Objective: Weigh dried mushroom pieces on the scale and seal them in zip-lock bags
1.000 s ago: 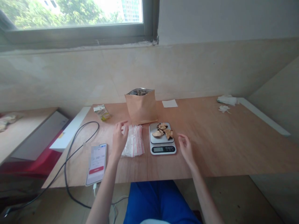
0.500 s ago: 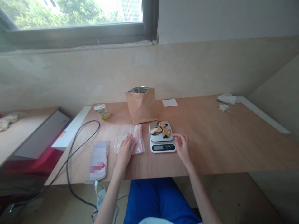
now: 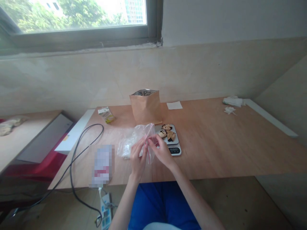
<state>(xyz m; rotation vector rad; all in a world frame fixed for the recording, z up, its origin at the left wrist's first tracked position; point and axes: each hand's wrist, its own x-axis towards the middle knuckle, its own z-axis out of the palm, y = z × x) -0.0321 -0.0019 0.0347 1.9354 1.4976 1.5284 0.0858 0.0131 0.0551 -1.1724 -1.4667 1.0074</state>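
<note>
Both my hands grip a clear zip bag point(image 3: 142, 130) with a red-lined top edge, raised a little above the table. My left hand point(image 3: 138, 156) pinches the red-lined edge from the left. Fingers of my right hand point(image 3: 161, 149) close on the same edge, close beside the left fingertips. More clear plastic bags point(image 3: 124, 148) lie under and to the left of it. To the right, partly covered by the bag and my right hand, is a white kitchen scale point(image 3: 177, 150). Several dried, pale brown slices with dark edges point(image 3: 170, 135) rest on its metal plate.
An open brown paper pouch point(image 3: 146, 107) stands behind the scale. A small carton point(image 3: 106, 115), a blurred-out phone point(image 3: 102, 167) and a black cable point(image 3: 71, 156) are on the left. White paper point(image 3: 174, 105) lies at the back, crumpled tissue point(image 3: 230, 110) at the far right.
My left hand has lifted a zip bag off the pile. My right hand has left the scale's right side and moved left to take hold of the bag's edge.
</note>
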